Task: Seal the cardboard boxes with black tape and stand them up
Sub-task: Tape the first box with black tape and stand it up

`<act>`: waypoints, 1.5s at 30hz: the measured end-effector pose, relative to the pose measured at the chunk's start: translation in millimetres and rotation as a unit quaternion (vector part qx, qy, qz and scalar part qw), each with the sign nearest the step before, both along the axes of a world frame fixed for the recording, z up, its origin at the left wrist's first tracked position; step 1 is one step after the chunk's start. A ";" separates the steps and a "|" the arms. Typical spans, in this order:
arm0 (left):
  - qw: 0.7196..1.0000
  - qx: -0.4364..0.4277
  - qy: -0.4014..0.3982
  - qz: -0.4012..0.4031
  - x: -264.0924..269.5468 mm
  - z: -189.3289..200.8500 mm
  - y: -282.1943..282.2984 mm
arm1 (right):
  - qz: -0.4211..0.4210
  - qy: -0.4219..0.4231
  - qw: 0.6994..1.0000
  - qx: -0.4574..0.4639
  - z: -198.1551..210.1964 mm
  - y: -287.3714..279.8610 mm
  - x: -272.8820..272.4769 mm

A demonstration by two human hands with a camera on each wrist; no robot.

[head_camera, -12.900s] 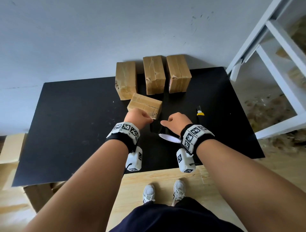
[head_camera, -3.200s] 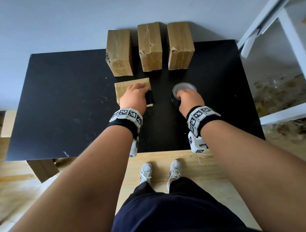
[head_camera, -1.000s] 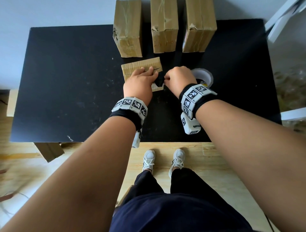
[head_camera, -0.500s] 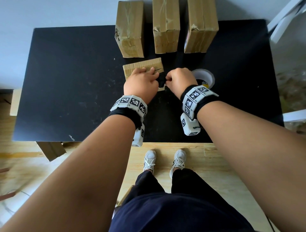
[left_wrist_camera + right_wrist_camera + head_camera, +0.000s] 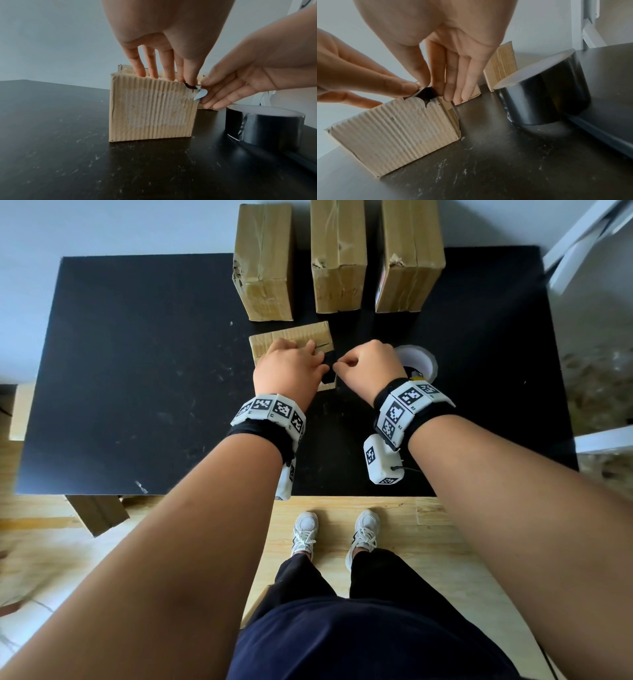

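Observation:
A small cardboard box (image 5: pixel 291 338) lies on the black table (image 5: pixel 137 371), its ribbed side (image 5: pixel 150 108) facing me. My left hand (image 5: pixel 291 364) presses straight fingers (image 5: pixel 140 67) on the box top, and its thumb holds down a piece of black tape (image 5: pixel 189 85) at the near right corner. My right hand (image 5: pixel 342 368) pinches the free end of that tape piece (image 5: pixel 427 95) between thumb and fingers. The black tape roll (image 5: pixel 416 361) lies flat just right of my right hand. Three taped boxes (image 5: pixel 337 258) stand at the back edge.
A white frame (image 5: pixel 582 241) stands past the table's right rear corner. Cardboard pieces (image 5: pixel 99 513) lie on the wooden floor under the table's left front. Something yellow (image 5: pixel 416 377) peeks out beside the roll behind my right wrist.
Three seconds ago my right hand was on the tape roll; it has since come to the box corner and pinched the tape. Over the last half second both hands have barely moved.

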State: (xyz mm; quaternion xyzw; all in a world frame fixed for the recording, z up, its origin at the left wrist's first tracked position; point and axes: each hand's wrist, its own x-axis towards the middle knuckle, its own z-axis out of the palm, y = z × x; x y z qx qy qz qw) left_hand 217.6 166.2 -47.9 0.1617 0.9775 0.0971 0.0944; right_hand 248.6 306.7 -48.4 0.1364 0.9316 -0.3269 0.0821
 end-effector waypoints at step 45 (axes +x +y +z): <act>0.986 -0.007 0.136 -0.097 0.0 -21.6 -5.7 | 0.113 -0.042 0.987 0.103 -3.8 -6.0 -23.7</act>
